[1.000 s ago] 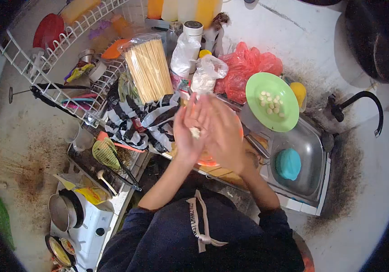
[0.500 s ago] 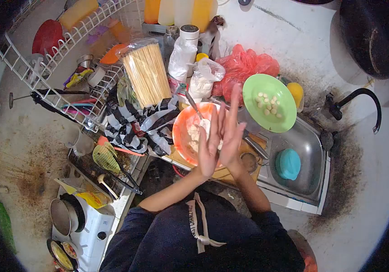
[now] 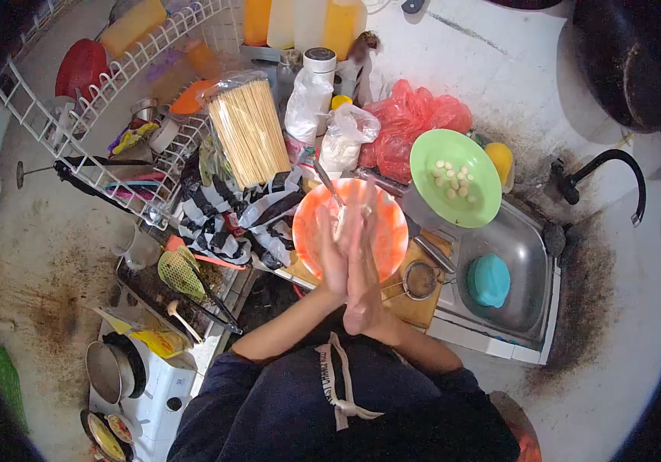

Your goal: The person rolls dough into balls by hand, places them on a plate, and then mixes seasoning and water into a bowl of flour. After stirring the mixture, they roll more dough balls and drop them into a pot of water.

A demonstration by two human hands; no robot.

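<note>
Both hands are raised above the orange bowl (image 3: 393, 231), palms pressed together with fingers stretched and pointing away from me. My left hand (image 3: 333, 250) is on the left side, my right hand (image 3: 363, 266) on the right, partly blurred by motion. Anything between the palms is hidden. A spoon handle (image 3: 324, 179) leans out of the bowl, whose contents are mostly covered by the hands. Right of it, a green plate (image 3: 425, 160) holds several small pale balls (image 3: 454, 182).
A wooden board (image 3: 417, 308) with a strainer (image 3: 420, 280) lies right of the bowl, beside the sink (image 3: 519, 254) with a turquoise container (image 3: 489, 279). Behind are skewers (image 3: 250, 135) and red plastic bags (image 3: 415, 115). A stove (image 3: 157, 393) stands lower left.
The two hands have come closer together, palm against palm. My right hand has shifted left and nearer to me; more of the bowl's right side and the strainer now shows.
</note>
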